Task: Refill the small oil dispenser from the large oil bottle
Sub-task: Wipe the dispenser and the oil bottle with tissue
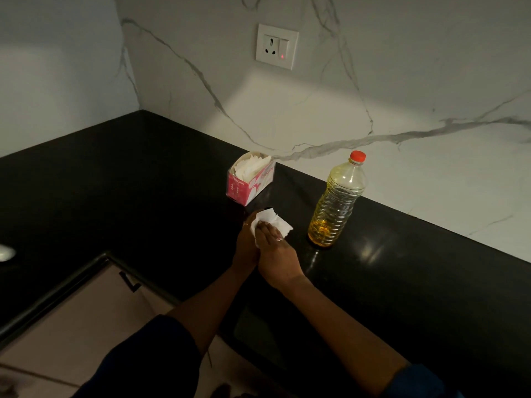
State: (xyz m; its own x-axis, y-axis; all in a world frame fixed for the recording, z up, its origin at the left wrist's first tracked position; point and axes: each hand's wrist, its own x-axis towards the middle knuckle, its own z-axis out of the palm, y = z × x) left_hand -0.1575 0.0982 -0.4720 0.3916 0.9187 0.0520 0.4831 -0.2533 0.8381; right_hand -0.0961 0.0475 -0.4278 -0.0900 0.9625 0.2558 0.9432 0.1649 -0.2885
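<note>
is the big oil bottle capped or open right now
Capped. The red cap sits on the neck of the large oil bottle, which stands upright on the counter.

Tissue box sits on the countertop by the back wall, oil bottle off to its right. In front of the box, left hand and right hand meet around a tissue. Wall socket up above.
</note>
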